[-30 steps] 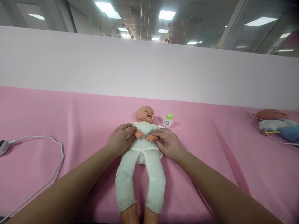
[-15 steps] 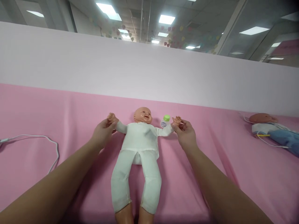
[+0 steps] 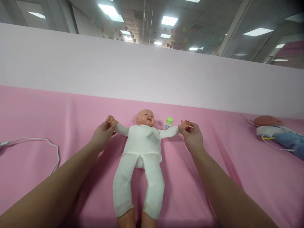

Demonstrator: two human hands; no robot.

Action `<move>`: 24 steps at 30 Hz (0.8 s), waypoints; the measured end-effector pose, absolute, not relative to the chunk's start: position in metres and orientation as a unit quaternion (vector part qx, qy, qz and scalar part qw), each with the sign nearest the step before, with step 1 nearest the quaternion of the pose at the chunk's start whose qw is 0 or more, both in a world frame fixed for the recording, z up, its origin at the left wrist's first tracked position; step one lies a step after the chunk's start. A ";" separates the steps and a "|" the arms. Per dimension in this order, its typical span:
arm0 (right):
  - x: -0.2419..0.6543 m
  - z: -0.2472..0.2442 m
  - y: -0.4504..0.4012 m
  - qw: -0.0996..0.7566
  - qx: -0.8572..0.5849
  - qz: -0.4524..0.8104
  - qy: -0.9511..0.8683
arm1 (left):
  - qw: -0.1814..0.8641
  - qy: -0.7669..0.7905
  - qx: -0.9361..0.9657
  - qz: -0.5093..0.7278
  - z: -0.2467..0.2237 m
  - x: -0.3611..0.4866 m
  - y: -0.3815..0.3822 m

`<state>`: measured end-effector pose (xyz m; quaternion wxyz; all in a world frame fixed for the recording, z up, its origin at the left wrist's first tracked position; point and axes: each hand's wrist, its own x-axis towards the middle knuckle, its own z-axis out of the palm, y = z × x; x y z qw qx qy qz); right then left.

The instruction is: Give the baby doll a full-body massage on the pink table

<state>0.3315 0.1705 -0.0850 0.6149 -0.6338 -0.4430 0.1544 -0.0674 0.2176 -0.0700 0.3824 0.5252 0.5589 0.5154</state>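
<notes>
On the pink surface [image 3: 85,110] I see the doll [image 3: 143,139], face up, long axis near to far, head away from me. My left hand [image 3: 102,136] and right hand [image 3: 194,136] pinch its wrists; the step seems an outstretched-arm hold, any next move calling for even grips. A bottle [image 3: 168,123] sits beside its head.

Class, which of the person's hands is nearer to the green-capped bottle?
Right. The right hand is close by, just right of the bottle; the left hand is farther away, on the other side of the doll.
</notes>
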 end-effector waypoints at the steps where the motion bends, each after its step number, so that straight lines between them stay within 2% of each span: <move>1: 0.322 -0.080 0.166 0.626 -0.620 0.149 -0.449 | 0.330 0.565 0.577 0.490 -0.067 -0.062 0.210; 4: 0.291 -0.071 0.152 0.606 -0.552 0.109 -0.563 | 0.177 0.548 0.711 0.404 -0.059 -0.045 0.189; 7: 0.267 -0.070 0.141 0.491 -0.482 0.049 -0.724 | 0.075 0.476 0.807 0.341 -0.057 -0.032 0.178; 10: 0.254 -0.071 0.136 0.400 -0.403 0.015 -0.823 | 0.027 0.410 0.863 0.294 -0.060 -0.028 0.176; 15: 0.247 -0.071 0.136 0.340 -0.364 0.001 -0.867 | -0.005 0.372 0.898 0.236 -0.063 -0.027 0.180; 19: 0.247 -0.072 0.135 0.360 -0.387 0.036 -0.848 | 0.014 0.387 0.885 0.257 -0.063 -0.028 0.179; 24: 0.263 -0.082 0.147 0.480 -0.492 0.143 -0.712 | 0.101 0.507 0.782 0.348 -0.059 -0.034 0.176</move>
